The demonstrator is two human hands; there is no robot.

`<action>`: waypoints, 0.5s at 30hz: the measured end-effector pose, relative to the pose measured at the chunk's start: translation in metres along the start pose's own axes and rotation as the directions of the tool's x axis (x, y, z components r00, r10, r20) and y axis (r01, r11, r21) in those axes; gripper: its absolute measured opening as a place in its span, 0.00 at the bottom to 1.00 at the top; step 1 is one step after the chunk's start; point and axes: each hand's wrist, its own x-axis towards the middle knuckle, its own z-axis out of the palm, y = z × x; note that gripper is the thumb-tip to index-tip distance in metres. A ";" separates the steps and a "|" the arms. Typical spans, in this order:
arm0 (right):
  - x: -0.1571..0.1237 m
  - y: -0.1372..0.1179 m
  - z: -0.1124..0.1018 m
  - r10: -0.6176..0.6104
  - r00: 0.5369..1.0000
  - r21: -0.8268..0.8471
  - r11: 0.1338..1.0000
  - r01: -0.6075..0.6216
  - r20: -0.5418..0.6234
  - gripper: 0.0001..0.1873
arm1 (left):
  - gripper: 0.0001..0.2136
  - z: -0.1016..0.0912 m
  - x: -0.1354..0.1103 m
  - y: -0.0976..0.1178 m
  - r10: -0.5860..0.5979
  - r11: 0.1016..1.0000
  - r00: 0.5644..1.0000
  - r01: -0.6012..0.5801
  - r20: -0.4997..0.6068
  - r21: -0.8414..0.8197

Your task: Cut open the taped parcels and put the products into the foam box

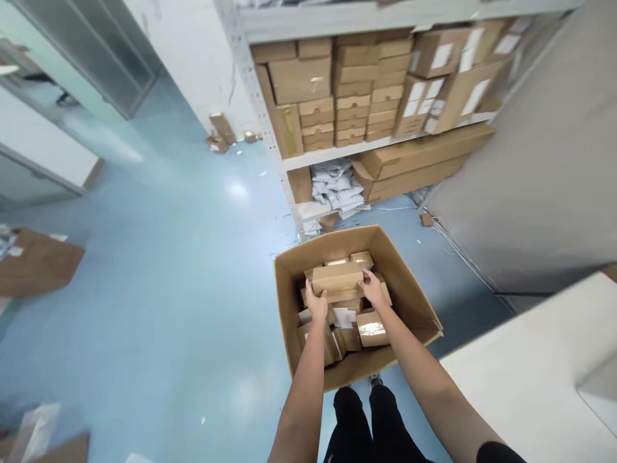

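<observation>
A long brown cardboard box [337,280] is held level between my two hands, inside a large open carton [414,321] standing on the floor at my feet. My left hand [316,301] grips its left end. At its right end my right hand [373,289] has fingers and thumb closed on it. Beneath and around it lie several smaller cardboard boxes; one with shiny tape [372,329] sits at the lower right, and a white label [344,317] shows near the middle. The held box hides part of the pile.
Metal shelving [308,157] ahead carries stacked cardboard boxes and a heap of white packets [336,185]. A white table [535,360] stands to the right. Another carton [38,260] sits at the far left. Small cardboard scraps [222,132] lie by the wall.
</observation>
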 end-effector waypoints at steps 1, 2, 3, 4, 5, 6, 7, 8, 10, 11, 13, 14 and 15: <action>-0.005 -0.015 -0.020 0.020 0.999 0.037 0.999 -0.019 -0.036 0.26 | 0.41 0.000 -0.005 0.017 -0.023 0.998 1.000 0.023 0.003 -0.064; -0.009 -0.029 -0.040 0.023 0.997 0.059 0.998 -0.019 -0.073 0.26 | 0.40 0.001 -0.011 0.035 -0.053 0.988 0.999 0.052 -0.003 -0.144; -0.015 -0.041 -0.061 0.019 0.994 0.072 0.997 -0.011 -0.107 0.26 | 0.39 0.002 -0.017 0.053 -0.071 0.972 0.997 0.068 -0.007 -0.226; -0.020 -0.051 -0.082 0.012 0.990 0.080 0.997 0.000 -0.139 0.25 | 0.37 0.004 -0.024 0.071 -0.054 0.954 0.998 0.054 0.007 -0.295; -0.027 -0.059 -0.103 0.004 0.985 0.086 0.996 0.011 -0.172 0.25 | 0.37 0.007 -0.032 0.088 -0.025 0.933 0.999 0.031 0.023 -0.357; -0.035 -0.066 -0.124 -0.003 0.978 0.093 0.995 0.023 -0.208 0.25 | 0.36 0.010 -0.041 0.105 0.008 0.912 0.999 0.009 0.041 -0.411; -0.043 -0.070 -0.144 -0.006 0.969 0.101 0.994 0.032 -0.249 0.24 | 0.35 0.014 -0.050 0.121 0.041 0.892 0.997 -0.009 0.061 -0.452; -0.053 -0.072 -0.165 -0.004 0.957 0.109 0.993 0.038 -0.292 0.24 | 0.34 0.019 -0.059 0.135 0.073 0.877 0.994 -0.024 0.085 -0.479; -0.078 -0.072 -0.206 0.011 0.932 0.129 0.991 0.038 -0.362 0.24 | 0.32 0.032 -0.082 0.162 0.135 0.860 0.982 -0.050 0.134 -0.508; -0.093 -0.069 -0.227 0.023 0.922 0.138 0.990 0.033 -0.388 0.24 | 0.32 0.040 -0.095 0.174 0.164 0.854 0.973 -0.058 0.161 -0.516; -0.128 -0.060 -0.272 0.052 0.898 0.144 0.990 0.013 -0.438 0.24 | 0.31 0.064 -0.127 0.198 0.218 0.842 0.950 -0.066 0.225 -0.536; -0.150 -0.053 -0.296 0.068 0.880 0.143 0.990 0.000 -0.471 0.24 | 0.31 0.078 -0.146 0.210 0.246 0.836 0.933 -0.067 0.262 -0.545; -0.173 -0.044 -0.321 0.083 0.856 0.139 0.990 -0.013 -0.510 0.24 | 0.31 0.094 -0.167 0.221 0.273 0.833 0.914 -0.069 0.300 -0.549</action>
